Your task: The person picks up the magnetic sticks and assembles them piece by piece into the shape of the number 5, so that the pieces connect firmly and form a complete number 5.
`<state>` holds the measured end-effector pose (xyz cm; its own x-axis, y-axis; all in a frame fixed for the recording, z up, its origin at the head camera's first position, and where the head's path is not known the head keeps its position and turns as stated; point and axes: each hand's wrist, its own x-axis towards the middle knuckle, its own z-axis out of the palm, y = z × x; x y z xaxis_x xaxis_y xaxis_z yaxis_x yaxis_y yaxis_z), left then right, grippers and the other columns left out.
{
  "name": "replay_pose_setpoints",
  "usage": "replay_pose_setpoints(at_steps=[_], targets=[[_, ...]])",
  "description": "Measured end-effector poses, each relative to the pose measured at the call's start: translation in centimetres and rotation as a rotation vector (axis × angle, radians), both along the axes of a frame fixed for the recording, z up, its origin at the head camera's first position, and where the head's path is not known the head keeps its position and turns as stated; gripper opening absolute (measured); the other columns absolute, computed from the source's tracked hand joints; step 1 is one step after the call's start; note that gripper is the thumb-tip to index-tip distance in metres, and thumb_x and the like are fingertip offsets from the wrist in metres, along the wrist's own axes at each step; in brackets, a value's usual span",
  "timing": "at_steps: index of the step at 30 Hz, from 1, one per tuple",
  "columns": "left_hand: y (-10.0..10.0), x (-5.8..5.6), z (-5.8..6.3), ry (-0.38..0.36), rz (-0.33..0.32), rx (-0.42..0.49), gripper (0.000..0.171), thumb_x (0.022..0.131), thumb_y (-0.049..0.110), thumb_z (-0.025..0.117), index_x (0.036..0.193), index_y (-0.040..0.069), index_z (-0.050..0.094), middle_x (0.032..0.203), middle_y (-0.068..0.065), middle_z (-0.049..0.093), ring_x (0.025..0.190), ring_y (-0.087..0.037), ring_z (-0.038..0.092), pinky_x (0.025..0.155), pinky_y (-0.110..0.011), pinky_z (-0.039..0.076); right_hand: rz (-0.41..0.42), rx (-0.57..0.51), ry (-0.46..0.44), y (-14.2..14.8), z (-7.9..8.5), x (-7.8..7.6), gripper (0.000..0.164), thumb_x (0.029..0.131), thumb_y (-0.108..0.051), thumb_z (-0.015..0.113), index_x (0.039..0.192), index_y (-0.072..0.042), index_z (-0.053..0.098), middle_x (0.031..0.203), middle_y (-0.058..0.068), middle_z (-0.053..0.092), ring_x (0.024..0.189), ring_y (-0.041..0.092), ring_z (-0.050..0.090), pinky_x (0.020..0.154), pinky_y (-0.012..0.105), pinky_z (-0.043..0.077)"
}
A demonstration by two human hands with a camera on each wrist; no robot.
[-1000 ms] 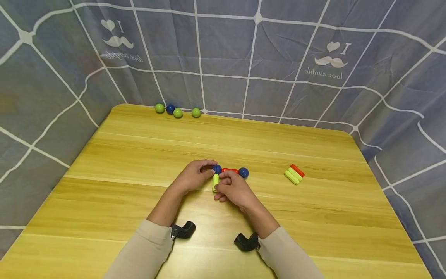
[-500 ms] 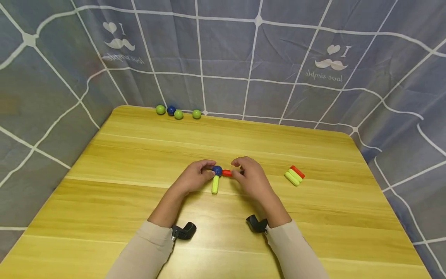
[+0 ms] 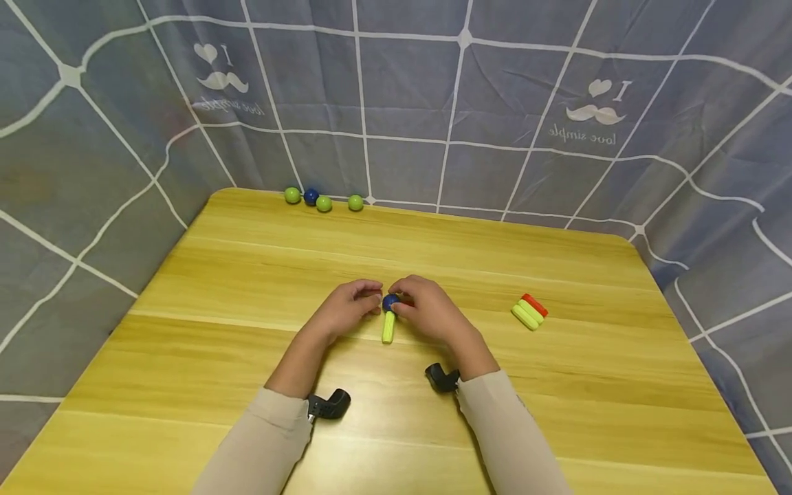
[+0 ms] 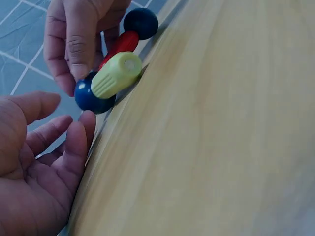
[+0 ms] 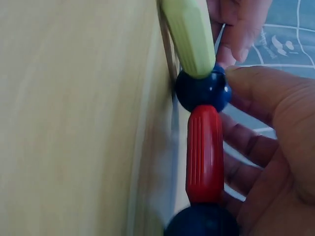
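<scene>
Near the middle of the table, a blue ball (image 3: pixel 390 302) joins a ribbed yellow-green rod (image 3: pixel 388 328) and, in the right wrist view, a ribbed red rod (image 5: pixel 204 155). At the red rod's other end sits a second blue ball (image 4: pixel 141 23); in the head view my right hand (image 3: pixel 430 309) hides both. That hand pinches the joining ball between thumb and fingers. To the left, my left hand (image 3: pixel 349 309) is relaxed, its fingers loosely bent and holding nothing. A fingertip of it lies close under the ball in the left wrist view; whether it touches, I cannot tell.
Two yellow-green rods (image 3: pixel 524 317) and a red rod (image 3: pixel 535 304) lie side by side to the right. Along the far edge sit several green balls (image 3: pixel 324 203) and a blue ball (image 3: pixel 311 197). A grey gridded curtain (image 3: pixel 408 89) hangs behind the table.
My right hand has gone from the yellow-green rod to the right, over the red rod, then back left to the joining ball. My left hand has let go of that ball.
</scene>
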<state>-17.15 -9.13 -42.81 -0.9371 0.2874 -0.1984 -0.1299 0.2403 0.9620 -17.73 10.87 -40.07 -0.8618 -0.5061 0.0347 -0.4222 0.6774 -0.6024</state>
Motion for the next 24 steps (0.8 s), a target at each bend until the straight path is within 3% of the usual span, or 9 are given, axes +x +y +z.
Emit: replay_pose_setpoints(at_steps=[5, 16, 20, 24], targets=[[-0.3, -0.2, 0.1, -0.067, 0.043, 0.064, 0.037, 0.103, 0.018, 0.055, 0.136, 0.0, 0.055, 0.123, -0.016, 0.062, 0.099, -0.023, 0.065, 0.08, -0.031, 0.055, 0.019, 0.033, 0.004, -0.2, -0.1, -0.3, 0.02, 0.096, -0.016, 0.067, 0.115, -0.009, 0.069, 0.109, 0.001, 0.065, 0.091, 0.016, 0.057, 0.085, 0.034, 0.048], [-1.0, -0.3, 0.2, -0.116, 0.09, 0.111, 0.035, 0.103, 0.018, 0.055, 0.133, 0.0, 0.056, 0.124, -0.017, 0.06, 0.098, -0.023, 0.064, 0.078, -0.03, 0.053, -0.033, 0.044, -0.028, 0.1, -0.7, 0.2, 0.023, 0.097, -0.021, 0.066, 0.118, -0.013, 0.071, 0.111, -0.001, 0.068, 0.091, 0.014, 0.06, 0.085, 0.034, 0.049], [-1.8, -1.7, 0.8, -0.111, 0.065, 0.028, 0.036, 0.104, 0.022, 0.054, 0.133, 0.001, 0.057, 0.122, -0.016, 0.061, 0.102, -0.025, 0.063, 0.081, -0.032, 0.052, -0.04, 0.038, -0.005, 0.3, -0.6, 0.0, 0.023, 0.097, -0.02, 0.066, 0.118, -0.014, 0.072, 0.114, -0.001, 0.07, 0.103, 0.016, 0.063, 0.093, 0.036, 0.049], [-3.2, -4.4, 2.0, -0.062, 0.072, -0.087, 0.035, 0.104, 0.02, 0.053, 0.131, -0.001, 0.057, 0.116, -0.017, 0.061, 0.1, -0.027, 0.06, 0.083, -0.034, 0.05, -0.035, 0.038, 0.012, 0.1, -0.5, -0.3, 0.023, 0.097, -0.021, 0.066, 0.119, -0.014, 0.072, 0.117, 0.001, 0.07, 0.109, 0.019, 0.063, 0.096, 0.037, 0.047]])
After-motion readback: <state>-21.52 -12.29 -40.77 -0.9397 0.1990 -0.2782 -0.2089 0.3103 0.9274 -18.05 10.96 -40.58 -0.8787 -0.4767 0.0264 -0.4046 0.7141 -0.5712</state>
